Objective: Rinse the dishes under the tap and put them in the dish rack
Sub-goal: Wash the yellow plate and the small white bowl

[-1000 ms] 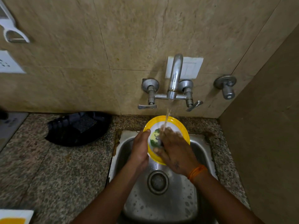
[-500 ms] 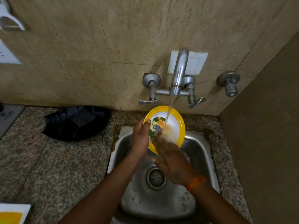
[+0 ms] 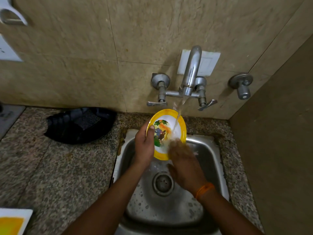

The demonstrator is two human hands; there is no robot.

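A yellow-rimmed plate (image 3: 169, 122) with a cartoon animal picture is held tilted over the steel sink (image 3: 210, 150), under the running tap (image 3: 191, 72). Water falls onto the plate's right half. My left hand (image 3: 144, 146) grips the plate's left rim, thumb on its face. My right hand (image 3: 183, 163), blurred, lies flat with fingers against the plate's lower right face; it holds nothing.
A black dish rack (image 3: 79, 124) lies on the granite counter (image 3: 50, 175) left of the sink. A white and yellow object (image 3: 11, 221) shows at the bottom left corner. A side wall closes the right. The sink drain (image 3: 162, 184) sits below my hands.
My right hand has slid down the plate's face, uncovering the picture. The plate has turned more edge-on and the water now hits its right half.
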